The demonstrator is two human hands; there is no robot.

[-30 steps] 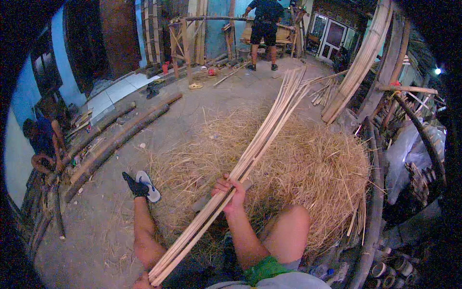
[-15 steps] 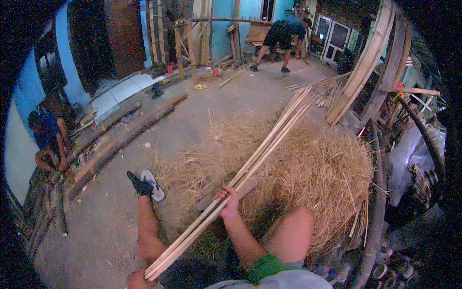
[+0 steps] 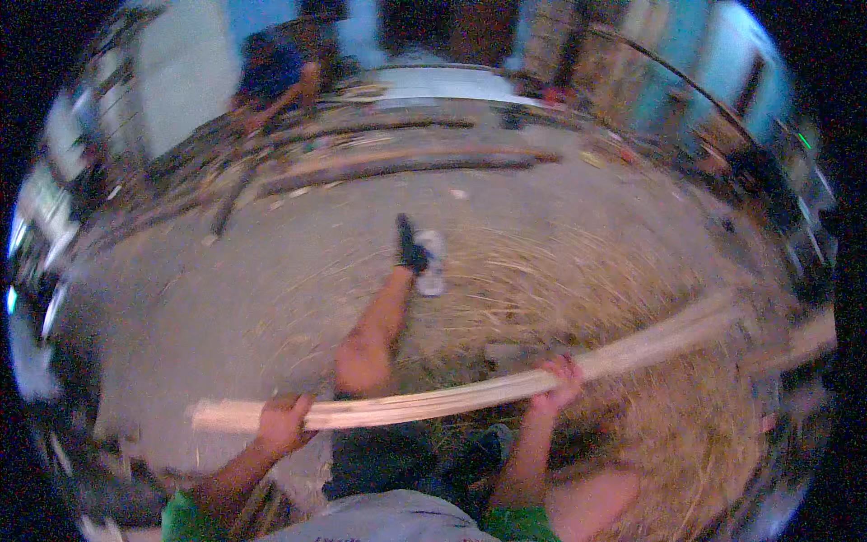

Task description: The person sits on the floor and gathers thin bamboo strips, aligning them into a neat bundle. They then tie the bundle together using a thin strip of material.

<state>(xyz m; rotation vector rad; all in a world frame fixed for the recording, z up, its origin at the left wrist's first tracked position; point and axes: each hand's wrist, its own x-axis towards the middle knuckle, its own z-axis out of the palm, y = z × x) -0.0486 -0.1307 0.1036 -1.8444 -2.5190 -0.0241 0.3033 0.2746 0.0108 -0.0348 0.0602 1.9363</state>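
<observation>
Pale wooden strips [image 3: 424,405], gathered in one long bundle, lie across the sitter's lap in the head view, running from eight o'clock to just past three. The left hand [image 3: 284,423], at half past seven, is closed round them near the short end, fingers folded over the top. At half past four the right hand [image 3: 558,379] is curled shut about the bundle, well apart from its partner. From where I stand, that looks like a firm enough hold, though how hard each one squeezes I can't tell.

What worries me is the long stretch beyond the right hand — nothing visibly props it, and its tip is too blurred to count strips. Should those fingers slacken, I'd expect the loose ends to fan out and some to slide down into the straw [image 3: 668,443] at four o'clock. A careless swing could knock the tip against the thick timber [image 3: 813,334] at three; whether they touch already, I can't say. The bent knee [image 3: 364,357] sits close behind the bundle, so a jerk might scrape it. And both palms are bare — rough edges could drive in splinters if the strips slip lengthwise through the grip.
</observation>
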